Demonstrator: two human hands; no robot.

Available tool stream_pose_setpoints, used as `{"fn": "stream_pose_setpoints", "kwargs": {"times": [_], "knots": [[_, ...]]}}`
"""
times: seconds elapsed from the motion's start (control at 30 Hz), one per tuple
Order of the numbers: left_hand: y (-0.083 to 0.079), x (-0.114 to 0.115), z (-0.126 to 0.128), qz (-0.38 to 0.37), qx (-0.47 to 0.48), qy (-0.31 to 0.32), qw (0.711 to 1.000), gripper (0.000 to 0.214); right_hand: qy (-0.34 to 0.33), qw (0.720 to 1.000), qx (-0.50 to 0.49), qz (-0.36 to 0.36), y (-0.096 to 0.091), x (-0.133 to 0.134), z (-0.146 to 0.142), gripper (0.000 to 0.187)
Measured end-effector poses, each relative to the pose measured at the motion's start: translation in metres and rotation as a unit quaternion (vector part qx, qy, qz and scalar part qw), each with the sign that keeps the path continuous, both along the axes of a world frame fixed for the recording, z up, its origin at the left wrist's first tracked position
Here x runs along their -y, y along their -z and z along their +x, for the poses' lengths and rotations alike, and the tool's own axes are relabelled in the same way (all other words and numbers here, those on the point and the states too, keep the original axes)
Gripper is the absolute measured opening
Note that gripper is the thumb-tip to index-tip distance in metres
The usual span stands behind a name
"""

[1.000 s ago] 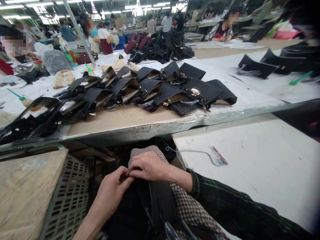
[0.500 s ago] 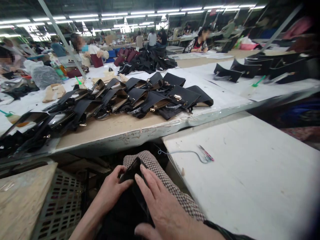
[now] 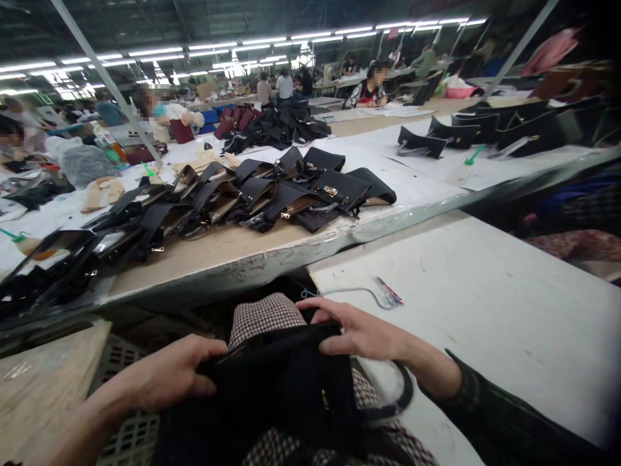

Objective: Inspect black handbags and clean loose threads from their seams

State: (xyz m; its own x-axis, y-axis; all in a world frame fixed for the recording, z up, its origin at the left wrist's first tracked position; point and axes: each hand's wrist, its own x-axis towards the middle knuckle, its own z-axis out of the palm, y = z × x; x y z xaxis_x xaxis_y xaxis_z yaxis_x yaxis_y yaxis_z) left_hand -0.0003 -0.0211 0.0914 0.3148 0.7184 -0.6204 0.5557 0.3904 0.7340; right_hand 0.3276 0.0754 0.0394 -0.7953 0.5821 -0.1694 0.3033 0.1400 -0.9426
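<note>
Across my lap, on checked cloth [image 3: 269,316], lies a black handbag [image 3: 286,375], its top edge stretched between my two hands. My left hand [image 3: 182,369] grips the bag's left end, thumb on the near side and fingers over the edge. At the other end, my right hand [image 3: 349,330] pinches the top right corner between thumb and fingers. A small gold zipper pull [image 3: 325,399] shows on the near face. One dark handle [image 3: 400,395] loops out to the right, with something pale and clear-looking around it. The bag's lower part is dark and hard to make out.
Rows of black bags [image 3: 262,194] cover the long workbench [image 3: 194,262] ahead. On the white table [image 3: 485,291] at right lie thread snips [image 3: 389,290] with a cord. A plastic crate [image 3: 129,433] stands at left. Glue bottles [image 3: 463,169] and co-workers [image 3: 371,87] are farther off.
My hands have moved apart, spreading the bag's top edge sideways. My right hand has gone from lying along the bag to pinching its right corner. The view has shifted slightly.
</note>
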Motion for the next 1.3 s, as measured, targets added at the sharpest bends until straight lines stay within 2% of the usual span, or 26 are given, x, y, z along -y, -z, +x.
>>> {"fn": "stream_pose_setpoints", "kwargs": {"times": [0.1, 0.2, 0.3, 0.4, 0.53, 0.63, 0.7, 0.77, 0.83, 0.9, 1.0, 1.13, 1.3], "knots": [[0.023, 0.003, 0.004, -0.018, 0.023, -0.01, 1.0, 0.03, 0.01, 1.0, 0.006, -0.011, 0.026, -0.003, -0.005, 0.058], [0.041, 0.003, 0.002, -0.02, 0.07, -0.06, 0.996, 0.043, 0.005, 1.0, -0.002, -0.02, 0.036, -0.002, -0.008, 0.053], [0.045, -0.001, 0.002, -0.053, 0.151, -0.092, 0.983, 0.062, -0.019, 0.999, -0.017, -0.04, 0.029, -0.005, -0.011, 0.048], [0.045, -0.007, 0.005, -0.077, 0.176, -0.113, 0.975, 0.059, -0.017, 0.998, -0.014, -0.059, 0.023, -0.009, -0.017, 0.043], [0.049, -0.015, 0.01, -0.096, 0.186, -0.129, 0.969, 0.054, -0.03, 0.994, 0.003, -0.109, 0.025, -0.018, -0.023, 0.044], [0.053, -0.017, 0.01, -0.108, 0.186, -0.138, 0.967, 0.053, -0.057, 0.993, 0.015, -0.102, 0.026, -0.023, -0.026, 0.043], [0.055, -0.017, 0.009, -0.109, 0.179, -0.147, 0.967, 0.053, -0.05, 0.997, 0.02, -0.049, 0.024, -0.023, -0.027, 0.046], [0.055, -0.017, 0.009, -0.102, 0.171, -0.153, 0.968, 0.054, -0.03, 0.998, 0.013, 0.062, 0.021, -0.019, -0.028, 0.047], [0.055, -0.016, 0.009, -0.087, 0.157, -0.151, 0.972, 0.056, -0.034, 0.982, 0.001, 0.183, 0.017, -0.013, -0.032, 0.041], [0.053, -0.016, 0.009, -0.08, 0.143, -0.15, 0.975, 0.056, -0.065, 0.962, -0.005, 0.264, 0.014, -0.009, -0.037, 0.032], [0.048, -0.015, 0.011, -0.079, 0.139, -0.146, 0.976, 0.055, -0.105, 0.943, 0.024, 0.316, 0.01, -0.009, -0.045, 0.025], [0.044, -0.013, 0.012, -0.069, 0.153, -0.131, 0.977, 0.052, -0.132, 0.927, 0.07, 0.343, 0.003, -0.012, -0.056, 0.02], [0.043, -0.009, 0.012, -0.07, 0.154, -0.134, 0.977, 0.052, -0.102, 0.912, 0.105, 0.384, 0.001, -0.005, -0.061, 0.024]]}}
